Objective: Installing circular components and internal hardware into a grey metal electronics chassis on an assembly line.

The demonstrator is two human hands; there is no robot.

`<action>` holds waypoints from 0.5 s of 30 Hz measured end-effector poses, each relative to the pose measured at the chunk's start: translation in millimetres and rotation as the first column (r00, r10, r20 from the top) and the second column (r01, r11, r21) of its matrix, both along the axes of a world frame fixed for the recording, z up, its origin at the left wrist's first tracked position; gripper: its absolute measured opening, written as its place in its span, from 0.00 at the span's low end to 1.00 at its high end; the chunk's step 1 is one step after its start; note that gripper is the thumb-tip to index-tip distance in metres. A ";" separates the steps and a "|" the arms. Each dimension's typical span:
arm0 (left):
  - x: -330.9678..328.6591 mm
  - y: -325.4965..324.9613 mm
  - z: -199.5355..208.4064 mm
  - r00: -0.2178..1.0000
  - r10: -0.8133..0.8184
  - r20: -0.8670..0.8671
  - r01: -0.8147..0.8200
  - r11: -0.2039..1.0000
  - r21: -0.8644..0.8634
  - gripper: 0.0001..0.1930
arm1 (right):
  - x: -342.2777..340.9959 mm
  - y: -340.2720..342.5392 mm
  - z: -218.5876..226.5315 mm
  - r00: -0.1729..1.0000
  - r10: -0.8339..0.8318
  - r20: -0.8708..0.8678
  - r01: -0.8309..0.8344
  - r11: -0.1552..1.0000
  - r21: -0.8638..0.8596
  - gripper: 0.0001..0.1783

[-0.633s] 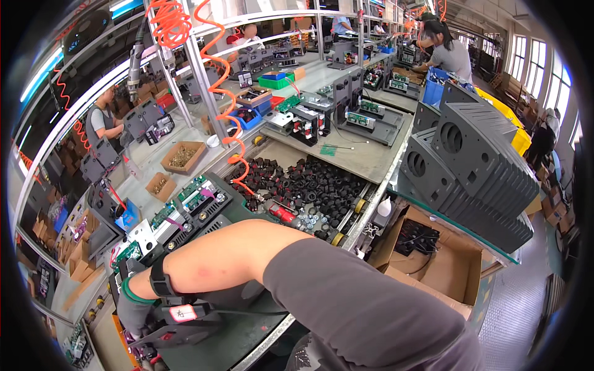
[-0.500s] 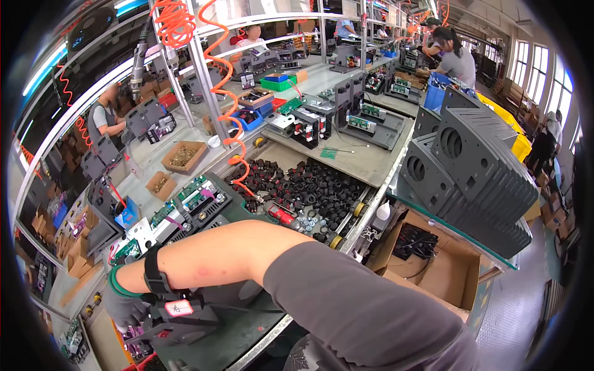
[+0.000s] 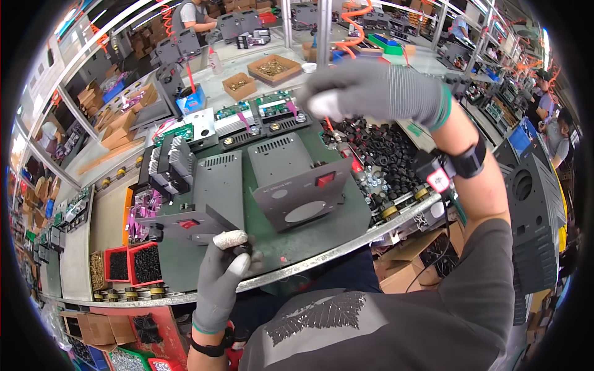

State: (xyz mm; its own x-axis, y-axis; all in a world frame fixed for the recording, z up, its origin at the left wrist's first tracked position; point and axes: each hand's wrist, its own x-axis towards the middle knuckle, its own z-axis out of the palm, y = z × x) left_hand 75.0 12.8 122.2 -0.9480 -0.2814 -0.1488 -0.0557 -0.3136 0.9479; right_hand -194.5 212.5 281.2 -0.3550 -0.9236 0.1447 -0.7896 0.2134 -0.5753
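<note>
My left hand [image 3: 224, 275], in a grey glove with pale fingertips, is at the bench's near edge. Its thumb and fingers pinch a small black part [image 3: 243, 248], partly hidden by them. Just beyond stands a dark grey metal housing [image 3: 219, 173] with a red switch [image 3: 189, 224] on its panel. Right of it, a second housing [image 3: 281, 157] has a red switch [image 3: 325, 179] and a large oval opening. My right hand [image 3: 371, 93], also gloved, is raised above the bench, over the far side of the black parts pile [image 3: 396, 145]. Its fingers are smeared by motion.
Both housings rest on a dark green mat [image 3: 260, 244]. Circuit boards with heat sinks [image 3: 238, 120] lie behind them. Red bins [image 3: 145, 263] of small black pieces sit at the left. Cardboard boxes of fasteners [image 3: 272, 68] stand farther back. Stacked grey panels [image 3: 535, 216] rise at the right.
The view has swung left and down. My right arm, earlier stretched across to a switch panel at the lower left, is now raised at the right. My left hand now shows with the black part.
</note>
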 end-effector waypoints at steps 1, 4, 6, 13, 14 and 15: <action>-7.5 3.3 0.6 0.988 0.005 -0.155 -0.036 0.980 -0.198 0.18 | -8.3 16.8 -20.0 0.996 -0.047 -0.078 0.054 0.994 0.092 0.15; -20.7 14.5 -3.8 0.917 0.069 -0.393 -0.262 0.847 -0.463 0.16 | -20.1 48.2 -112.4 0.949 -0.133 -0.286 0.240 0.893 0.380 0.19; -29.9 21.9 -11.6 0.874 0.157 -0.461 -0.380 0.812 -0.443 0.17 | -11.6 56.3 -176.6 0.966 -0.178 -0.185 0.241 0.879 0.411 0.23; -73.5 46.1 -21.9 0.734 -0.011 -0.679 -0.543 0.591 -0.597 0.20 | 9.1 51.1 -270.2 0.897 -0.236 -0.372 0.356 0.887 0.294 0.12; -77.4 48.2 -19.5 0.671 -0.111 -0.733 -0.683 0.291 -0.670 0.18 | 8.5 51.1 -272.8 0.910 -0.248 -0.332 0.343 0.900 0.268 0.11; -79.7 50.3 -16.1 0.656 -0.154 -0.739 -0.726 0.139 -0.674 0.15 | 6.4 53.4 -275.0 0.900 -0.274 -0.340 0.370 0.891 0.262 0.11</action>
